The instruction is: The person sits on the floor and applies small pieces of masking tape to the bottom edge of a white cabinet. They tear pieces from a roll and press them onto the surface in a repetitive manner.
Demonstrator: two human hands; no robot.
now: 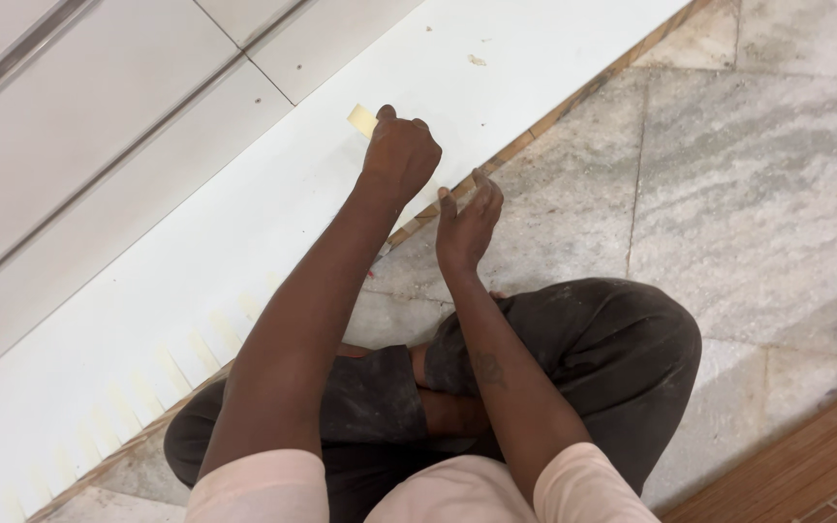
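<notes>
My left hand (399, 155) is closed in a fist over a white board (273, 223) and pinches a short strip of pale masking tape (362, 118), whose end sticks out beyond the knuckles. My right hand (469, 221) is just below it at the board's wooden edge (525, 140), fingertips against that edge with nothing gripped. The strip runs under my left hand towards the edge, and its lower part is hidden.
Several more tape strips (162, 373) are stuck side by side along the board's near edge at lower left. I sit cross-legged in dark trousers (593, 339) on a grey marble floor (758, 194). White panels (99, 107) lie beyond; a wooden strip (806, 465) is at lower right.
</notes>
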